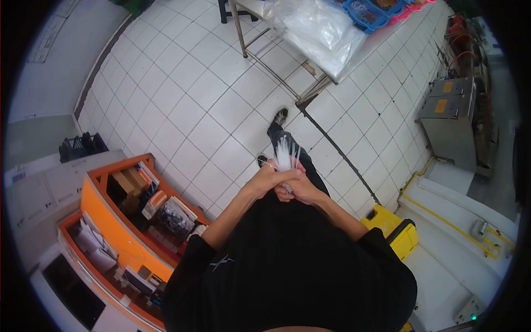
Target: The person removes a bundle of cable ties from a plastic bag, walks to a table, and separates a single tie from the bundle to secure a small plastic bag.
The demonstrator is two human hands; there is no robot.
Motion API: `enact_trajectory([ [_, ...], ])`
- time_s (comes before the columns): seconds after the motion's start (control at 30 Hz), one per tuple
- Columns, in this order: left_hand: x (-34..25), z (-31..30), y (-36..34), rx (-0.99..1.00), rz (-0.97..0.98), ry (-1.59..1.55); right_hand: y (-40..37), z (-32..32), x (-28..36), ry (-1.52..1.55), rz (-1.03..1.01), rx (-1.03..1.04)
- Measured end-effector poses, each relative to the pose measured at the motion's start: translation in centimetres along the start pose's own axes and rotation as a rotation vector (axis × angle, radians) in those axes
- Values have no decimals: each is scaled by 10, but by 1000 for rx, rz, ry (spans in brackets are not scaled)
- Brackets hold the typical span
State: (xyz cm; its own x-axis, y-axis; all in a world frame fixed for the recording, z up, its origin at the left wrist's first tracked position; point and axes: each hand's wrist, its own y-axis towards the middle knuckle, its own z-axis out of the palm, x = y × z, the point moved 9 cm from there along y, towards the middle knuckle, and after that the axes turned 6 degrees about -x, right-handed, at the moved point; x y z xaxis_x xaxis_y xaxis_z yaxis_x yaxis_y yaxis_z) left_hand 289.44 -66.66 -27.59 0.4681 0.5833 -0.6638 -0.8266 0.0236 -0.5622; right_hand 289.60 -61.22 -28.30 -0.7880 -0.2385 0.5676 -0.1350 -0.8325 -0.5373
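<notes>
A bundle of thin white sticks or straws (284, 156) stands upright between my two hands in front of my body. My left hand (267, 178) lies against the bundle from the left, its thumb reaching across. Around the lower part of the bundle, my right hand (299, 185) has its fingers wrapped. The hands touch and overlap, and the bundle's lower end is partly hidden by them. A few sticks fan out at the top.
An orange cabinet (113, 221) with filled shelves stands at left. At the top is a metal table with plastic bags (318, 33) and blue baskets (365, 15). A yellow case (391, 229) and metal equipment (449, 99) are at right.
</notes>
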Motion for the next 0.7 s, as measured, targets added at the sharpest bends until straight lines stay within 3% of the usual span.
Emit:
enact_trajectory([
  [0.1, -43, -30, 28, 33, -47, 107, 51, 2, 33, -16, 45, 61],
  [0.17, -88, -48, 51, 21, 45, 160, 89, 1, 59, -17, 95, 121],
  [0.23, -130, -68, 72, -86, 25, 112, 121, 13, 111, 73, 112, 233],
  [0.3, -179, -74, 80, -100, -37, 152, 153, 15, 148, 24, 118, 270],
  [0.37, -212, -83, 96, -122, -101, 205, 182, 10, 190, -214, -13, 255],
  [0.43, -247, -102, 118, -204, 86, 324, 200, 10, 229, -329, -7, 220],
  [0.47, -278, -96, 130, -223, 413, 375, 211, 4, 239, -315, -11, 213],
  [0.57, -303, -110, 157, -243, 476, 305, 231, -9, 257, -132, 100, 228],
  [0.7, -313, -150, 205, -342, 428, 156, 251, -27, 303, 162, 33, 201],
])
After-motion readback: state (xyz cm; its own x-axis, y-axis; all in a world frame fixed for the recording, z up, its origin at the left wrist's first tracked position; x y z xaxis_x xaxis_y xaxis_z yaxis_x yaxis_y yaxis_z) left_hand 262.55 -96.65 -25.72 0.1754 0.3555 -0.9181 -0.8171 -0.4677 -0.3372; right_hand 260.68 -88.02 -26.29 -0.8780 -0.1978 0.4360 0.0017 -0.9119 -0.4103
